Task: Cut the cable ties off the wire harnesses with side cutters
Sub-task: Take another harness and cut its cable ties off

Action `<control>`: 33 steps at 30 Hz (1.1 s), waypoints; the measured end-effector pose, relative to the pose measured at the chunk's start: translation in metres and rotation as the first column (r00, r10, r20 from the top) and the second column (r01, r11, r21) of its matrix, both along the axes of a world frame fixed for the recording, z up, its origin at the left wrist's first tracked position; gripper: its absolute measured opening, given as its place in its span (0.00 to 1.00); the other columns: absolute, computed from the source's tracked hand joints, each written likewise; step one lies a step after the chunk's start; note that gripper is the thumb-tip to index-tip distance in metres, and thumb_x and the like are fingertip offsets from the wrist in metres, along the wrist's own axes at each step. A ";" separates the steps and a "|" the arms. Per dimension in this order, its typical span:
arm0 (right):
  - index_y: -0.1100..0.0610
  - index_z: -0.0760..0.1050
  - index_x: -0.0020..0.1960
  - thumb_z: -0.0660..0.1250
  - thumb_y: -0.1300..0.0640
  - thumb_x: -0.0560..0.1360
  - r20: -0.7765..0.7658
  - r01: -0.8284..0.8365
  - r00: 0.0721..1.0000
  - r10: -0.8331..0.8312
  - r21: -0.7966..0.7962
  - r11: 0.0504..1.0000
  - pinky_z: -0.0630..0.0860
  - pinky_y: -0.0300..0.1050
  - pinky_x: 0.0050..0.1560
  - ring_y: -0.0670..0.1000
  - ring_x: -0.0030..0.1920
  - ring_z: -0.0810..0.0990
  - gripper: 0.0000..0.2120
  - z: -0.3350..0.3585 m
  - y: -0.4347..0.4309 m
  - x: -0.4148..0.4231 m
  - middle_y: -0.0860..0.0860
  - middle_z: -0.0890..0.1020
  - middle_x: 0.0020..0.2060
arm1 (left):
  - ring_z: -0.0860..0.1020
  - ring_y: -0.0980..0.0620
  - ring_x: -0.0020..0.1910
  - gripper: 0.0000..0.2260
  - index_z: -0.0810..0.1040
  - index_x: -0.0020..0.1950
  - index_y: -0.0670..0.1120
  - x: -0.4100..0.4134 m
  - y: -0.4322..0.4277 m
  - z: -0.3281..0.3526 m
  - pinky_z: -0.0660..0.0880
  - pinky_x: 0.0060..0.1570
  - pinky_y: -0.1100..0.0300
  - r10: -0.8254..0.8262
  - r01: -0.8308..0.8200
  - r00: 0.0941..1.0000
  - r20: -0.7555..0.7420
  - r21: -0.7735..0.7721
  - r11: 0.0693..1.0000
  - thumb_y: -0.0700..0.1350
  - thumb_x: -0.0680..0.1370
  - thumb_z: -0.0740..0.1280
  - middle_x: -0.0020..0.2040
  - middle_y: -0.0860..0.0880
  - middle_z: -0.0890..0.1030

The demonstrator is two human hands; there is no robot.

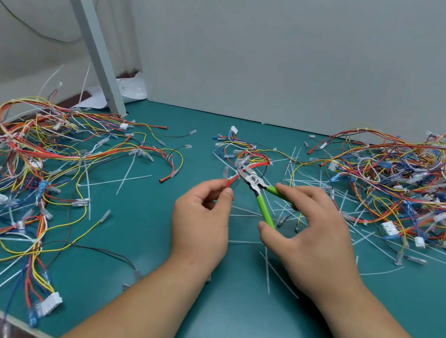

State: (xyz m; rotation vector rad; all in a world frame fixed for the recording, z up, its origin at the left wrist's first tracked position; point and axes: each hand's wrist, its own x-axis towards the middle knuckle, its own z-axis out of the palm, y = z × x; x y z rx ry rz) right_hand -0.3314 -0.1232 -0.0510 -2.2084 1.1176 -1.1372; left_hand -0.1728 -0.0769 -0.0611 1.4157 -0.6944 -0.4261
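right hand (312,232) around side cutters (255,184), nose up-left; left hand (200,221) in pinch on harness (256,161)

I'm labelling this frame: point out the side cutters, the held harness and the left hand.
side cutters (253,182), head view, on the metal pivot.
harness (258,159), head view, on its red wire loop.
left hand (199,229), head view, on the back of the hand.

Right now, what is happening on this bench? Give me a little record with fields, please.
surface: green mat
left hand: pinches the red wires of the middle harness
right hand: holds the side cutters by their green handles, tips at that harness
piles: left harness pile; right harness pile
scraps: cut ties lying loose on the mat
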 end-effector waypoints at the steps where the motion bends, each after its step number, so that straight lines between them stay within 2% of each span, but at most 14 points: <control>1: 0.51 0.81 0.65 0.82 0.55 0.65 -0.007 0.001 1.000 -0.001 -0.006 1.000 0.68 0.32 0.63 0.45 0.57 0.77 0.29 0.000 0.000 0.000 0.45 0.78 0.55 | 0.76 0.59 0.35 0.10 0.84 0.45 0.57 0.000 0.000 0.000 0.72 0.37 0.72 -0.001 0.001 1.000 0.011 0.004 1.000 0.41 0.78 0.72 0.40 0.54 0.85; 5: 0.51 0.81 0.65 0.81 0.55 0.65 -0.059 0.004 0.998 -0.006 -0.043 0.999 0.73 0.47 0.64 0.50 0.57 0.78 0.29 0.002 0.001 0.000 0.47 0.79 0.55 | 0.74 0.58 0.34 0.10 0.84 0.46 0.58 0.001 -0.001 -0.003 0.72 0.35 0.71 0.006 -0.008 0.998 0.059 0.020 1.000 0.41 0.78 0.72 0.40 0.52 0.84; 7: 0.52 0.81 0.65 0.82 0.55 0.64 -0.082 0.013 0.996 -0.018 -0.059 0.998 0.74 0.53 0.62 0.53 0.56 0.78 0.30 0.003 0.001 0.000 0.48 0.79 0.55 | 0.72 0.59 0.32 0.10 0.84 0.47 0.58 0.001 0.000 -0.003 0.70 0.34 0.70 0.006 -0.008 0.996 0.087 0.024 1.000 0.41 0.78 0.72 0.37 0.51 0.82; 11: 0.51 0.81 0.65 0.80 0.56 0.64 -0.103 0.010 0.994 -0.020 -0.089 0.996 0.75 0.57 0.60 0.55 0.55 0.78 0.29 0.002 0.002 0.001 0.49 0.79 0.54 | 0.71 0.59 0.33 0.13 0.83 0.46 0.62 0.001 -0.001 -0.003 0.67 0.36 0.71 0.023 -0.036 0.981 0.193 0.065 0.997 0.41 0.77 0.73 0.40 0.54 0.75; 21: 0.50 0.82 0.65 0.81 0.56 0.65 -0.123 0.042 0.991 -0.050 -0.072 0.997 0.75 0.50 0.59 0.53 0.54 0.79 0.28 0.002 0.001 -0.002 0.47 0.79 0.53 | 0.73 0.60 0.35 0.16 0.80 0.44 0.64 0.001 -0.001 -0.001 0.68 0.38 0.73 0.017 -0.033 0.978 0.209 0.070 0.997 0.40 0.78 0.72 0.40 0.52 0.75; 28: 0.51 0.83 0.63 0.79 0.58 0.65 -0.148 0.059 0.987 -0.068 -0.069 0.996 0.68 0.37 0.57 0.51 0.53 0.78 0.27 0.000 -0.001 -0.003 0.47 0.79 0.52 | 0.73 0.60 0.35 0.14 0.83 0.45 0.61 0.000 0.000 -0.002 0.68 0.37 0.73 0.016 -0.033 0.979 0.205 0.078 0.996 0.40 0.78 0.72 0.40 0.52 0.75; 33: 0.50 0.83 0.64 0.78 0.59 0.66 -0.163 0.067 0.984 -0.074 -0.048 0.997 0.66 0.34 0.56 0.49 0.53 0.77 0.26 -0.001 -0.002 -0.003 0.45 0.79 0.52 | 0.74 0.61 0.35 0.14 0.82 0.44 0.61 0.001 -0.001 -0.002 0.67 0.36 0.73 0.015 -0.032 0.978 0.208 0.079 0.996 0.39 0.78 0.71 0.40 0.53 0.75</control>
